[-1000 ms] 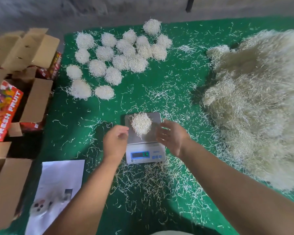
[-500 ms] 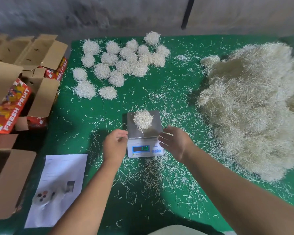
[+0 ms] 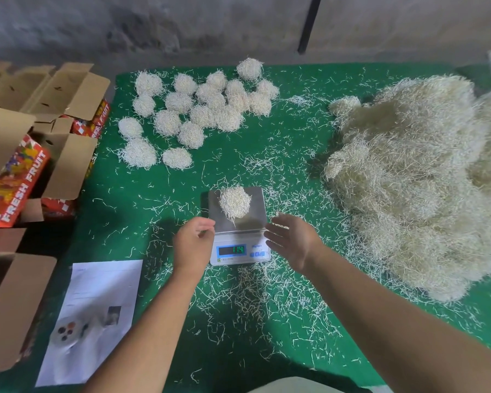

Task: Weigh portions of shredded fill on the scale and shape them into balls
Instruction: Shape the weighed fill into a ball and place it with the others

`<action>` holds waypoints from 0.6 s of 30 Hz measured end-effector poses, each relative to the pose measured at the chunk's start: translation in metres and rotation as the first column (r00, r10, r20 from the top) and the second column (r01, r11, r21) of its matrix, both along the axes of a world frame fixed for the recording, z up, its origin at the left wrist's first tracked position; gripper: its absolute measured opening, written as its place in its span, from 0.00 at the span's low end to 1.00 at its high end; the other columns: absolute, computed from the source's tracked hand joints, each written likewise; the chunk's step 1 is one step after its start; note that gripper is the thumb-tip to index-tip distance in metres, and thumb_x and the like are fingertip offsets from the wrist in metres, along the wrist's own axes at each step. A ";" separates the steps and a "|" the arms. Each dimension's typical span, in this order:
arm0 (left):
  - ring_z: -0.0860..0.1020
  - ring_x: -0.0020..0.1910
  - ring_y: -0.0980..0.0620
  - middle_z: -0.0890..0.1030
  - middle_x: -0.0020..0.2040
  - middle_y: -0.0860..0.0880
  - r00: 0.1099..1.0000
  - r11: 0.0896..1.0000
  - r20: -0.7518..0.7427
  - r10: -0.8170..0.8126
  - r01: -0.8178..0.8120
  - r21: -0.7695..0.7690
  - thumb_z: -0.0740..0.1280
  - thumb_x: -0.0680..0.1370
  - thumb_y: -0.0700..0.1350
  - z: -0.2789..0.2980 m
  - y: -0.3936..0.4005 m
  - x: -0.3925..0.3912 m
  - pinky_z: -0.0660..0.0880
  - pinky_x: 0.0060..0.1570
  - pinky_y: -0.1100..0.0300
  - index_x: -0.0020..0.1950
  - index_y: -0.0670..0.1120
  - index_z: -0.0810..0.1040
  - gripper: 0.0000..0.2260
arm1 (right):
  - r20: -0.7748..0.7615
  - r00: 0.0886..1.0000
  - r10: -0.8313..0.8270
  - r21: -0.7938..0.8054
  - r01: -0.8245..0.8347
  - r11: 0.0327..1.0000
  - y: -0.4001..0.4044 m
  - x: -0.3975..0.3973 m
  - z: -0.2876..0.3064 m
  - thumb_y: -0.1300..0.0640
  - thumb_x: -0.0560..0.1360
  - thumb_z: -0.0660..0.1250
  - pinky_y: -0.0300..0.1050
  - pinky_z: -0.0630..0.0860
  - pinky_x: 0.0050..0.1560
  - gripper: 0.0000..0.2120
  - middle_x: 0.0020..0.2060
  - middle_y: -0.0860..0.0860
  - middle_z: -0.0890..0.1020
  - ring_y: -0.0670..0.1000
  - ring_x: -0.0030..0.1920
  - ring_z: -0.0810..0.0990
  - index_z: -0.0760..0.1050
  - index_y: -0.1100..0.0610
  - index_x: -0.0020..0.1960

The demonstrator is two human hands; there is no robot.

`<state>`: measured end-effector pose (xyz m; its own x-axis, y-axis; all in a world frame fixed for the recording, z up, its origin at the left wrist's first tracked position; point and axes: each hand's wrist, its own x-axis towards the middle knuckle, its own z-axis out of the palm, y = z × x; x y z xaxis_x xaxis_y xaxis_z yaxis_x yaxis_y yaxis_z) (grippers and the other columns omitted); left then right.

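Nearest, the left hand [image 3: 194,245] hovers loosely curled and empty at nine o'clock of the digital scale [image 3: 238,226]; the right hand [image 3: 291,241], fingers spread, empty, at three. A fill portion [image 3: 235,201] sits on its platform. Finished balls [image 3: 199,109] lie at eleven, the loose pile [image 3: 420,177] at two.

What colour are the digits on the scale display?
Green digits on the scale display, seen in the head view.

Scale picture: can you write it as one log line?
portion on scale | display lit | left hand, right hand beside scale, holding nothing | finished balls far-left
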<state>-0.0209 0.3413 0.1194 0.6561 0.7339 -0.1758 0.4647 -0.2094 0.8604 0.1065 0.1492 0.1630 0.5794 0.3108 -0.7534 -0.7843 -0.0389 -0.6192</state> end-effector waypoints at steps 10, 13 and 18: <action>0.73 0.70 0.41 0.68 0.74 0.44 0.976 0.999 -0.215 -0.031 0.028 -0.017 0.78 0.72 0.61 -0.015 -0.005 0.060 0.73 0.69 0.43 0.79 0.47 0.64 0.42 | -0.042 0.999 -0.027 -0.021 0.026 0.999 -0.015 0.019 -0.018 0.56 0.86 0.64 0.52 0.82 0.56 0.11 0.55 0.59 0.88 0.58 0.58 0.86 0.80 0.62 0.62; 0.66 0.77 0.38 0.57 0.82 0.43 0.971 0.997 -0.240 -0.014 -0.006 -0.080 0.79 0.71 0.63 -0.022 -0.005 0.095 0.67 0.74 0.40 0.83 0.48 0.56 0.50 | -0.043 0.998 -0.036 -0.034 0.034 0.999 -0.025 0.029 -0.025 0.56 0.86 0.64 0.54 0.82 0.59 0.11 0.51 0.57 0.89 0.59 0.57 0.87 0.80 0.62 0.62; 0.61 0.80 0.35 0.57 0.82 0.42 0.948 0.992 -0.316 0.022 -0.059 -0.108 0.80 0.68 0.64 -0.045 0.002 0.148 0.65 0.75 0.37 0.84 0.50 0.50 0.56 | -0.055 0.998 -0.026 -0.025 0.024 0.999 -0.041 0.049 -0.027 0.56 0.86 0.63 0.52 0.84 0.57 0.11 0.56 0.59 0.87 0.61 0.60 0.85 0.79 0.61 0.63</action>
